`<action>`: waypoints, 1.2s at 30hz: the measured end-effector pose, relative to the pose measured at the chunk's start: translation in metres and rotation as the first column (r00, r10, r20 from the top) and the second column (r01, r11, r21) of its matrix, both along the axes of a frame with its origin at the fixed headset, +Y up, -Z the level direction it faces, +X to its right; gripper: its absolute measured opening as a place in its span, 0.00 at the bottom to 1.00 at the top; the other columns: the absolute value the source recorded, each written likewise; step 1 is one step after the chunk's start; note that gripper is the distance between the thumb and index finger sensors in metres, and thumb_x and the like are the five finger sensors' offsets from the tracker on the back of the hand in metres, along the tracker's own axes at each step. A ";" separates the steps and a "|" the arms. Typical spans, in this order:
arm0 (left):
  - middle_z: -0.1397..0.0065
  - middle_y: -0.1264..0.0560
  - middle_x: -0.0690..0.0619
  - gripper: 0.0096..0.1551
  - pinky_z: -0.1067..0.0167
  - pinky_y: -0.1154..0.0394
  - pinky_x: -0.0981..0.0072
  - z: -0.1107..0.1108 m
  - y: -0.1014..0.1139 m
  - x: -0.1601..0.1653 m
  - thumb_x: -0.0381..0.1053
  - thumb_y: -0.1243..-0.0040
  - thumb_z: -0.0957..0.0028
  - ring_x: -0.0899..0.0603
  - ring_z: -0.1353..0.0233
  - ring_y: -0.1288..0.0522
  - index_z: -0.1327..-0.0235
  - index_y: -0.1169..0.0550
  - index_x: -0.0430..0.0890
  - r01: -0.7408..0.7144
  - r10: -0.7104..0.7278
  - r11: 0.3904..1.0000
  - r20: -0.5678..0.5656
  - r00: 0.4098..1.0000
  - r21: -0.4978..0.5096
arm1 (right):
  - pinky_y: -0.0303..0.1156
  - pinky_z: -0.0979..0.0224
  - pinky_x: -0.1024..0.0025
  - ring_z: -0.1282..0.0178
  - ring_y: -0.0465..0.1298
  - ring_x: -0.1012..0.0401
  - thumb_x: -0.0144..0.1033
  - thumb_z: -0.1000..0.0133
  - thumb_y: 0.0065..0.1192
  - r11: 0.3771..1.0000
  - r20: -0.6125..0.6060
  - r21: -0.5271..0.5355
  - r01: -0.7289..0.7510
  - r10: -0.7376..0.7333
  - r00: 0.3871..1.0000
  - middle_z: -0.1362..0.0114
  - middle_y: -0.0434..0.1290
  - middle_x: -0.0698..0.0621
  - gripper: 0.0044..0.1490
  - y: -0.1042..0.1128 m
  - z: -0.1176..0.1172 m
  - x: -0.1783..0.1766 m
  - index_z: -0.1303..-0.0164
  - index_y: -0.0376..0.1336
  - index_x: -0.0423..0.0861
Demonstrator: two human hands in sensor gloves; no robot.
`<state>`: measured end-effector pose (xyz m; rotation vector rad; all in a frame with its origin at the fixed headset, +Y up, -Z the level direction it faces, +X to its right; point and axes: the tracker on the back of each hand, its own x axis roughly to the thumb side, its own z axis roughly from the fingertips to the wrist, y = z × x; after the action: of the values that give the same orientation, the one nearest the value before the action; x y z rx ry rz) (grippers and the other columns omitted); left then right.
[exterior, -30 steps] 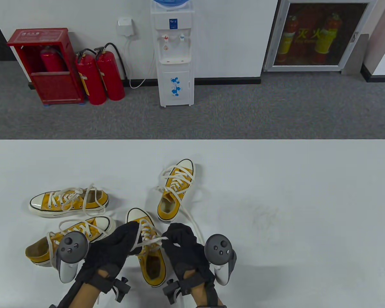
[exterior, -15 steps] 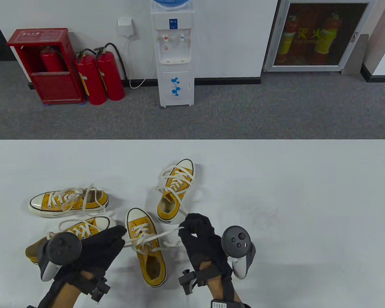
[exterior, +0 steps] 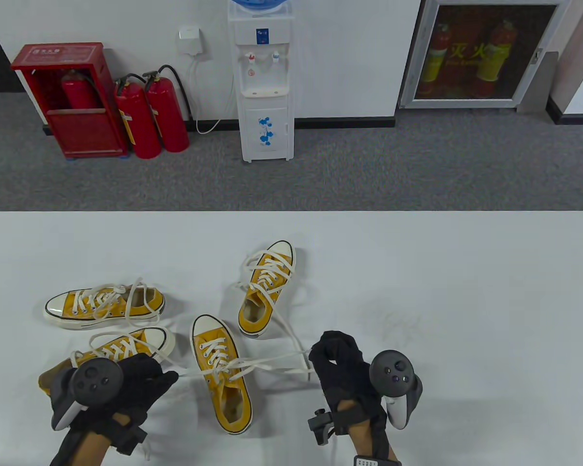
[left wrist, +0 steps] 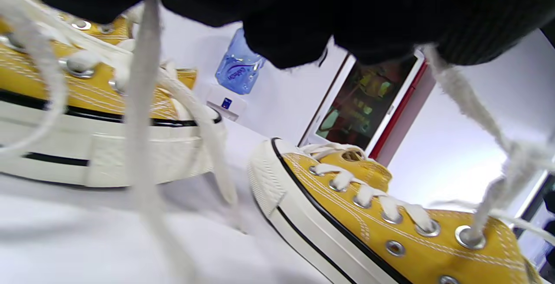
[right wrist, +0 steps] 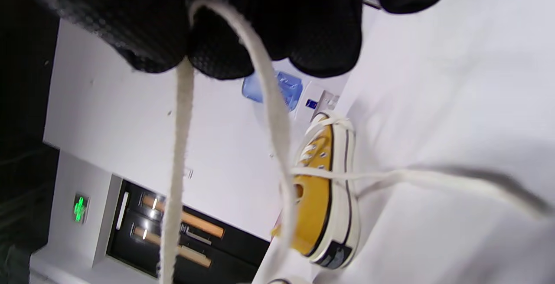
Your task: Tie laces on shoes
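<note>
Laces of a yellow sneaker are held out to either side by two gloved hands.

Nearest the bottom edge of the table (exterior: pixel 466 272), one end of the white lace (exterior: pixel 267 361) is pinched by the left hand (exterior: pixel 126 383) and the other end is gripped by the right hand (exterior: pixel 342 369), so the lace is stretched across the yellow sneaker (exterior: pixel 221 371) lying between them, toe pointed away. Just left, a second sneaker (exterior: pixel 121 347) is partly covered by the left hand. Farther back, a third sneaker (exterior: pixel 104 306) and a fourth sneaker (exterior: pixel 265 289) are seen with laces loose.
</note>
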<state>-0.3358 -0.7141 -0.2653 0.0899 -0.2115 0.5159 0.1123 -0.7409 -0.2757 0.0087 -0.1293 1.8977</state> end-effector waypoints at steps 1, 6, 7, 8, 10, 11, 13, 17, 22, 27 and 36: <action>0.65 0.15 0.57 0.20 0.67 0.18 0.51 -0.001 -0.001 -0.005 0.75 0.33 0.58 0.48 0.73 0.20 0.83 0.12 0.58 -0.029 0.028 1.000 -0.017 0.999 -0.008 | 0.57 0.25 0.36 0.33 0.73 0.50 0.51 0.48 0.67 1.000 0.004 -0.010 -0.015 0.015 1.000 0.27 0.64 0.47 0.28 -0.004 0.000 0.004 0.49 0.72 0.42; 0.62 0.15 0.56 0.18 0.65 0.18 0.49 -0.001 -0.004 -0.027 0.73 0.32 0.56 0.47 0.71 0.20 0.82 0.13 0.57 -0.142 0.138 0.989 -0.085 0.987 -0.048 | 0.58 0.26 0.37 0.35 0.74 0.51 0.52 0.49 0.67 0.999 0.090 -0.043 -0.031 0.035 0.995 0.27 0.65 0.47 0.28 -0.010 0.003 0.020 0.50 0.72 0.43; 0.62 0.15 0.56 0.18 0.65 0.18 0.49 0.000 -0.004 -0.031 0.73 0.32 0.56 0.47 0.72 0.20 0.82 0.13 0.57 -0.136 0.131 0.990 -0.105 0.986 -0.044 | 0.59 0.26 0.38 0.35 0.74 0.51 0.52 0.49 0.67 0.998 0.117 -0.043 -0.040 0.045 0.992 0.28 0.65 0.47 0.27 -0.010 0.003 0.023 0.50 0.72 0.43; 0.62 0.15 0.56 0.18 0.65 0.18 0.50 0.000 -0.005 -0.034 0.72 0.32 0.56 0.47 0.72 0.20 0.82 0.13 0.57 -0.127 0.121 0.991 -0.118 0.986 -0.045 | 0.60 0.26 0.39 0.35 0.74 0.51 0.52 0.49 0.68 0.998 0.128 -0.045 -0.052 0.057 0.990 0.28 0.65 0.47 0.28 -0.009 0.003 0.024 0.51 0.72 0.43; 0.61 0.15 0.56 0.17 0.65 0.18 0.50 -0.001 -0.006 -0.040 0.72 0.32 0.55 0.47 0.71 0.19 0.82 0.13 0.57 -0.105 0.093 0.992 -0.158 0.983 -0.067 | 0.61 0.27 0.40 0.36 0.75 0.52 0.52 0.49 0.68 0.993 0.155 -0.057 -0.104 0.112 0.981 0.28 0.66 0.47 0.27 -0.009 0.003 0.029 0.51 0.73 0.43; 0.61 0.15 0.56 0.17 0.64 0.18 0.49 -0.001 -0.008 -0.043 0.71 0.32 0.55 0.46 0.71 0.19 0.82 0.13 0.56 -0.096 0.082 0.993 -0.177 0.981 -0.074 | 0.61 0.27 0.41 0.37 0.75 0.52 0.52 0.49 0.68 0.990 0.174 -0.066 -0.128 0.138 0.975 0.28 0.66 0.47 0.27 -0.010 0.003 0.031 0.51 0.73 0.43; 0.60 0.15 0.56 0.16 0.63 0.18 0.48 -0.001 -0.008 -0.046 0.70 0.32 0.54 0.46 0.70 0.18 0.82 0.13 0.56 -0.030 0.011 0.996 -0.218 0.976 -0.087 | 0.62 0.27 0.41 0.38 0.75 0.52 0.53 0.49 0.68 0.984 0.187 -0.087 -0.157 0.171 0.967 0.28 0.66 0.47 0.27 -0.012 0.002 0.035 0.51 0.73 0.43; 0.58 0.14 0.55 0.16 0.62 0.18 0.48 -0.001 -0.010 -0.053 0.69 0.31 0.54 0.45 0.69 0.18 0.83 0.13 0.55 -0.014 -0.016 0.994 -0.268 0.963 -0.112 | 0.63 0.28 0.42 0.39 0.76 0.53 0.52 0.49 0.68 0.964 0.201 -0.150 -0.218 0.245 0.948 0.28 0.66 0.47 0.27 -0.016 0.000 0.039 0.52 0.73 0.43; 0.57 0.14 0.55 0.15 0.61 0.17 0.47 -0.001 -0.013 -0.063 0.67 0.31 0.53 0.45 0.68 0.17 0.84 0.13 0.54 0.008 -0.057 0.989 -0.337 0.940 -0.145 | 0.64 0.29 0.43 0.40 0.77 0.53 0.52 0.49 0.68 0.938 0.221 -0.204 -0.281 0.323 0.920 0.29 0.67 0.47 0.27 -0.021 -0.002 0.044 0.52 0.73 0.43; 0.55 0.14 0.55 0.15 0.59 0.17 0.46 -0.002 -0.016 -0.070 0.67 0.30 0.53 0.44 0.65 0.16 0.84 0.13 0.53 0.026 -0.090 0.986 -0.390 0.917 -0.165 | 0.64 0.29 0.43 0.41 0.77 0.53 0.52 0.50 0.69 0.925 0.218 -0.234 -0.298 0.349 0.911 0.29 0.67 0.47 0.27 -0.023 -0.004 0.048 0.53 0.74 0.43; 0.52 0.14 0.55 0.14 0.57 0.17 0.46 -0.002 -0.017 -0.072 0.66 0.29 0.53 0.44 0.63 0.15 0.84 0.13 0.53 0.097 -0.168 0.978 -0.430 0.887 -0.182 | 0.64 0.29 0.43 0.41 0.77 0.53 0.52 0.50 0.70 0.882 0.213 -0.274 -0.382 0.443 0.871 0.29 0.68 0.47 0.27 -0.026 -0.005 0.051 0.54 0.74 0.43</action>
<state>-0.4080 -0.7315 -0.2676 0.0379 0.2706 0.3603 0.1630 -0.7673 -0.2811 -0.4096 -0.1028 2.3319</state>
